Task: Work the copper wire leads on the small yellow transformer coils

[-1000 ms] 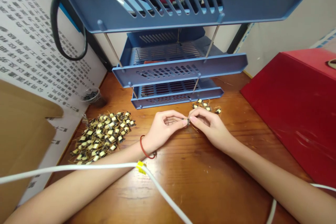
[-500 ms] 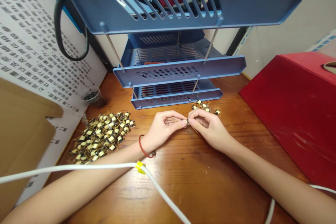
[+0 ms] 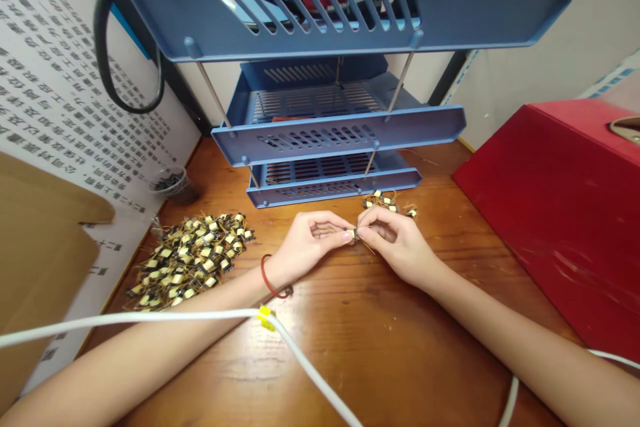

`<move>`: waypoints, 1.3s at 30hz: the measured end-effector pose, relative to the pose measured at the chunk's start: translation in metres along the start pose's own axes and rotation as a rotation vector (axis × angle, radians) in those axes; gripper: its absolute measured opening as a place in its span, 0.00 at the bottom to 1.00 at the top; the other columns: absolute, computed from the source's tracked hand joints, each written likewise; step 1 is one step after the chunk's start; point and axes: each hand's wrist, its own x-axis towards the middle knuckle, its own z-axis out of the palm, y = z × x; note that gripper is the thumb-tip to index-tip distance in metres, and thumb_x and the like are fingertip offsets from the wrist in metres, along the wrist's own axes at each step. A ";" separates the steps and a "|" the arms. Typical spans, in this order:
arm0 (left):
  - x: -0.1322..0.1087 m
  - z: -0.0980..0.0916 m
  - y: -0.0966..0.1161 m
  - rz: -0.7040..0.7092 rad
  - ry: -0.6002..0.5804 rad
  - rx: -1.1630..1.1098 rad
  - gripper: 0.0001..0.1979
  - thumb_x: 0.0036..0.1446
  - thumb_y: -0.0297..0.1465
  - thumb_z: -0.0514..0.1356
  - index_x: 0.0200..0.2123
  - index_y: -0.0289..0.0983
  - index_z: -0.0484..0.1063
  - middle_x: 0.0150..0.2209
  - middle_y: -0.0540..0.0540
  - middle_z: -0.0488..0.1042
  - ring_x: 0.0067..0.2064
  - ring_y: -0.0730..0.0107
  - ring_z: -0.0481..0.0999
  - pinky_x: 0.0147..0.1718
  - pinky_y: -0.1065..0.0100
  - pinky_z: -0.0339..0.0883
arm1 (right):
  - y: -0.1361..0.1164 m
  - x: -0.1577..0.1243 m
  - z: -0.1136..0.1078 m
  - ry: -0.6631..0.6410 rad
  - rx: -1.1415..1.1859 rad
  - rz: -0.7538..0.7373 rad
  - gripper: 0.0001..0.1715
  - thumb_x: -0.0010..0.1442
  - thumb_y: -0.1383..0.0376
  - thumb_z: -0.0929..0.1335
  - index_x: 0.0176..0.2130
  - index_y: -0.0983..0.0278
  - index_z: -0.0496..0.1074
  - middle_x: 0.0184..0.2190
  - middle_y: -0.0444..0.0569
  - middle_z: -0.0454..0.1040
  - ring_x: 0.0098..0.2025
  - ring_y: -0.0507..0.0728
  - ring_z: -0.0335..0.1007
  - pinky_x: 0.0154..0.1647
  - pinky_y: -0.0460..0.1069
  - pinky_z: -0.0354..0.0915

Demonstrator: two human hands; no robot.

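Between my two hands is a small transformer (image 3: 351, 234) with a pale yellow wrap, dark pins and thin copper-coloured wires. My left hand (image 3: 317, 240) pinches its body between thumb and fingers. My right hand (image 3: 393, 237) is closed at its right side, thumb and forefinger pressed together by the wire ends; fingertips hide the exact grip. To the left, near my left forearm, lies a large pile of similar transformers (image 3: 193, 257). A smaller group of them (image 3: 381, 201) sits just beyond my right hand.
A blue tiered tray rack (image 3: 340, 137) stands ahead, its top tier overhanging. At left are a clear cup of dark bits (image 3: 173, 185) and a cardboard box (image 3: 45, 267). A red box (image 3: 540, 213) is at right. A white cable (image 3: 165, 317) crosses my left forearm.
The view has shifted slightly. Both hands keep their pinch on the transformer, with hardly any visible movement.
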 end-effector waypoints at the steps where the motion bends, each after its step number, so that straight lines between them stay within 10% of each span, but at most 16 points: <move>1: 0.000 0.000 0.000 -0.001 -0.001 0.001 0.07 0.43 0.28 0.66 0.29 0.31 0.75 0.29 0.45 0.78 0.30 0.72 0.77 0.37 0.70 0.70 | 0.000 0.000 0.000 0.004 0.004 -0.003 0.12 0.55 0.58 0.66 0.27 0.63 0.65 0.26 0.45 0.66 0.29 0.52 0.62 0.30 0.48 0.60; 39: -0.002 0.001 0.001 0.008 0.005 0.036 0.09 0.43 0.30 0.66 0.29 0.31 0.75 0.29 0.44 0.79 0.31 0.69 0.77 0.37 0.68 0.71 | 0.000 0.001 -0.001 0.003 0.013 -0.037 0.12 0.54 0.58 0.67 0.26 0.63 0.66 0.26 0.45 0.66 0.29 0.52 0.64 0.32 0.48 0.62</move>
